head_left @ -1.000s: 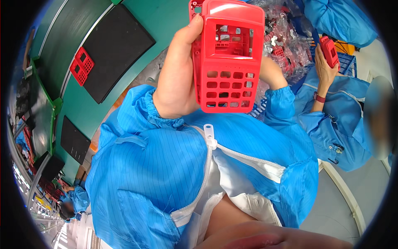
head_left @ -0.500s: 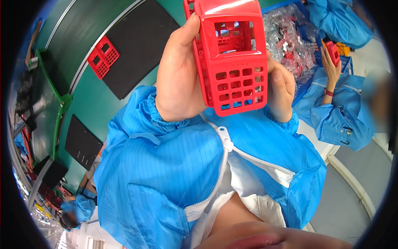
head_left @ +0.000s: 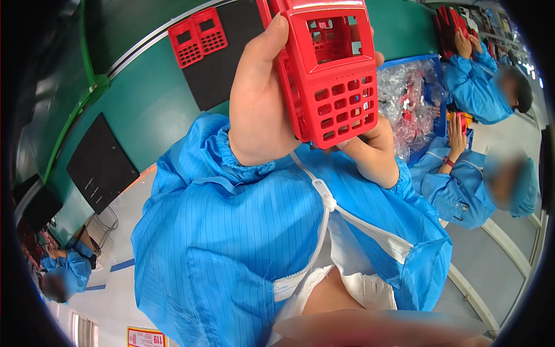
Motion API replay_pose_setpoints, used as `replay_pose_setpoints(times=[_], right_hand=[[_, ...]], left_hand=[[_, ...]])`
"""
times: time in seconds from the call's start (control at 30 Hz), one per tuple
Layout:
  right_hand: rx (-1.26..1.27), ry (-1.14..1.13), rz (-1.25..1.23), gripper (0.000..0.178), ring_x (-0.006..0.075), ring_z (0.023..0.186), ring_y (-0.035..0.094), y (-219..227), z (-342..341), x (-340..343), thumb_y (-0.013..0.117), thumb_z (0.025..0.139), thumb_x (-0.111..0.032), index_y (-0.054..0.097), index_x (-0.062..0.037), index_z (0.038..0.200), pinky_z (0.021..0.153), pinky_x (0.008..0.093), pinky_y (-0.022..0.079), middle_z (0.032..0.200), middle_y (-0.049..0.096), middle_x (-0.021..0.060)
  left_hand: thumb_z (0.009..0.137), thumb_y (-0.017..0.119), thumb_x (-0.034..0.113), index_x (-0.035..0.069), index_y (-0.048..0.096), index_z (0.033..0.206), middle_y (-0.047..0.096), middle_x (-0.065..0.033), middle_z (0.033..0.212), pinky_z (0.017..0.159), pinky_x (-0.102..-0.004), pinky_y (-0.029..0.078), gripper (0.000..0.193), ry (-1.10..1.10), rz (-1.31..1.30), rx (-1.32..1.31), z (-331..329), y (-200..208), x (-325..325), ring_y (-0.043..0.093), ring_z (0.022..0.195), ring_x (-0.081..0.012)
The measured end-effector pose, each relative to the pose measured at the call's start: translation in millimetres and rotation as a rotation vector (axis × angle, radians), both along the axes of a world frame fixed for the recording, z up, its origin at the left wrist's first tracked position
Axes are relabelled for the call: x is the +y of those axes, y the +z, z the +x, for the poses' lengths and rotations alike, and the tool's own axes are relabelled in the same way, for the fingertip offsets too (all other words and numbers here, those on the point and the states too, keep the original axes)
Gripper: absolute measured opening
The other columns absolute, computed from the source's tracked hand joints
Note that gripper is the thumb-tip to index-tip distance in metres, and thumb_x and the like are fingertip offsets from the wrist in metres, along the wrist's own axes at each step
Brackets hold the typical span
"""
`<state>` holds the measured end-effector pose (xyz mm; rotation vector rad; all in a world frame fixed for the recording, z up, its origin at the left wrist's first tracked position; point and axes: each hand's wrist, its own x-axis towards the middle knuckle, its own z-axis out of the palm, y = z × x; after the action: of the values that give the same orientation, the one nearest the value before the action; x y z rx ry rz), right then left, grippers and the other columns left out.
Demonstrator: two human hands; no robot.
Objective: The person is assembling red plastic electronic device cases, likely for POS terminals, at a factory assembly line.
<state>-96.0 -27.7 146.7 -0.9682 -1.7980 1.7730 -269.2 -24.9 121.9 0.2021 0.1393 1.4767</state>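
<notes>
A red plastic device housing [head_left: 341,70] with a square window and rows of keypad holes is held up in front of my chest. My left hand [head_left: 260,101] is closed round its left side, thumb along the upper edge; the other fingers are hidden behind it. At its lower right end, my right hand [head_left: 377,151] grips the bottom edge, with part of its fingers out of sight behind the housing. Through the window and along the left side, inner red ribs and a second layer show.
Two red keypad frames [head_left: 198,37] lie side by side at a black mat [head_left: 211,78] on the green table [head_left: 156,92]. To the right, a blue bin [head_left: 411,56] holds clear plastic bags [head_left: 396,87] and red parts. Co-workers in blue [head_left: 457,188] sit beyond it, some handling red parts. A black panel [head_left: 101,165] is at left.
My right hand has shifted from the housing's right side down to its bottom edge. The housing has tilted slightly, and the whole view has swung, so the surroundings appear moved.
</notes>
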Motion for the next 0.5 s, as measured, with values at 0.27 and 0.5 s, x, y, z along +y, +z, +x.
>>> replay_pose_setpoints(times=[0.27,0.5], right_hand=[[0.225,-0.149,-0.465,0.014,0.0131,0.068,0.063,-23,-37,-9,0.063,0.091,-0.013,0.067,-0.0007,0.096,0.060,0.0244,0.049,0.080,0.068,0.0089],[0.029,-0.101,-0.232,0.013,0.0116,0.059,0.059,-20,24,9,0.062,0.082,-0.008,0.067,0.0020,0.076,0.054,0.0246,0.045,0.070,0.065,0.0060]], left_hand=[[0.098,0.028,0.053,0.003,0.047,0.129,0.061,-0.0176,0.114,0.082,-0.0407,0.055,0.062,-0.115,-0.085,-0.667,-27,8,-12,0.064,0.098,-0.0293],[0.098,0.037,0.047,0.003,0.046,0.129,0.061,-0.0177,0.113,0.080,-0.0390,0.055,0.055,0.091,0.113,-0.022,-19,3,-4,0.064,0.098,-0.0272]])
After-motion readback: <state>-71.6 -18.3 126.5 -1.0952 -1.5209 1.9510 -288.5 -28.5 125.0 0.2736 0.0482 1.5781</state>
